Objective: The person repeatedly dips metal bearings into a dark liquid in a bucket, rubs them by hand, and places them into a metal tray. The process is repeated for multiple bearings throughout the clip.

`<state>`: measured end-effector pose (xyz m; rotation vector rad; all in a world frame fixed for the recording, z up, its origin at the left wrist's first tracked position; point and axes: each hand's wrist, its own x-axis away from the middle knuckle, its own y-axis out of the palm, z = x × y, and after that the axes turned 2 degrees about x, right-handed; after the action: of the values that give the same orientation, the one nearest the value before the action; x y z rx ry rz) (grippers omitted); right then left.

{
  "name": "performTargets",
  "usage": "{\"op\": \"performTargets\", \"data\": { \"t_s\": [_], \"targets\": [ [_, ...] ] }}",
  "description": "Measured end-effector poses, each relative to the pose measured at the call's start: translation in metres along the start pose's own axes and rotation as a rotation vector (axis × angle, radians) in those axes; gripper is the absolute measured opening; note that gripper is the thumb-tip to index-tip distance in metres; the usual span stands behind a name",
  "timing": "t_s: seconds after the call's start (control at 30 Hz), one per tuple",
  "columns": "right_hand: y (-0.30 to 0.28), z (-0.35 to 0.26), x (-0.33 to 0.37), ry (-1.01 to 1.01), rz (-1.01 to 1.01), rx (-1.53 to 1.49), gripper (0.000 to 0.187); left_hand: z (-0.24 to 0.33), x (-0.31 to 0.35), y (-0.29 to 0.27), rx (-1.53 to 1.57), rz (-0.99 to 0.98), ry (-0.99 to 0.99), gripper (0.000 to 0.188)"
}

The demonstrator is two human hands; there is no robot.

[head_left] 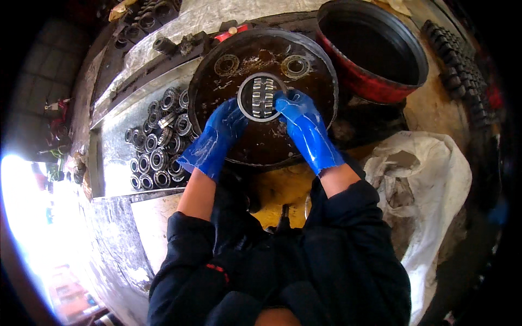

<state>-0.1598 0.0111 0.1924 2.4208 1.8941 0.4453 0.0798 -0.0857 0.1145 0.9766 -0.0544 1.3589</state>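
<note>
A roller bearing (pixel 263 99) is held over a round tub (pixel 333 81) of dark brown, oily liquid. Two rows of shiny rollers run across the opening of its outer ring, with dark gaps on either side. My left hand (pixel 222 127), in a blue rubber glove, grips the ring's left edge. The fingers of my right hand (pixel 302 120), gloved alike, close on its right edge; some fingertips are hidden behind the ring. Beyond the bearing, a ring-shaped part (pixel 226 65) and another ring-shaped part (pixel 296 67) lie in the liquid.
Several bearings (pixel 159 158) are heaped on a metal tray at the left. An empty-looking red drum section (pixel 370 89) stands at the far right, near rows of dark parts (pixel 454 57). A dirty white sack (pixel 435 179) lies right of my arm.
</note>
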Motion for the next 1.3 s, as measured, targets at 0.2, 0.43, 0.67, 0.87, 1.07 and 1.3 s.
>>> {"op": "performTargets", "data": {
  "t_s": [0.2, 0.43, 0.67, 0.87, 1.07, 1.3],
  "targets": [
    [0.005, 0.011, -0.005, 0.048, -0.142, -0.030, 0.040, -0.014, 0.006, -0.015, -0.845, -0.318, 0.281, 0.037],
    [0.009, 0.008, 0.002, 0.113, -0.051, 0.041, 0.043, -0.015, 0.011, 0.030, -1.957, -0.350, 0.933, 0.036],
    [0.019, 0.006, -0.008, 0.200, -0.155, 0.206, 0.043, -0.013, -0.039, -0.020, -1.056, -0.243, 0.691, 0.025],
    [0.030, 0.005, 0.004, 0.099, -0.159, 0.194, 0.049, 0.004, -0.025, -0.006, 0.165, -0.138, -0.120, 0.060],
    [0.029, 0.021, -0.018, 0.120, -0.307, 0.138, 0.047, 0.003, -0.025, -0.002, 0.061, -0.059, -0.035, 0.051],
    [0.035, 0.017, -0.021, 0.264, -0.251, 0.001, 0.043, 0.005, -0.014, 0.007, 0.197, -0.104, -0.077, 0.050]
  ]
}}
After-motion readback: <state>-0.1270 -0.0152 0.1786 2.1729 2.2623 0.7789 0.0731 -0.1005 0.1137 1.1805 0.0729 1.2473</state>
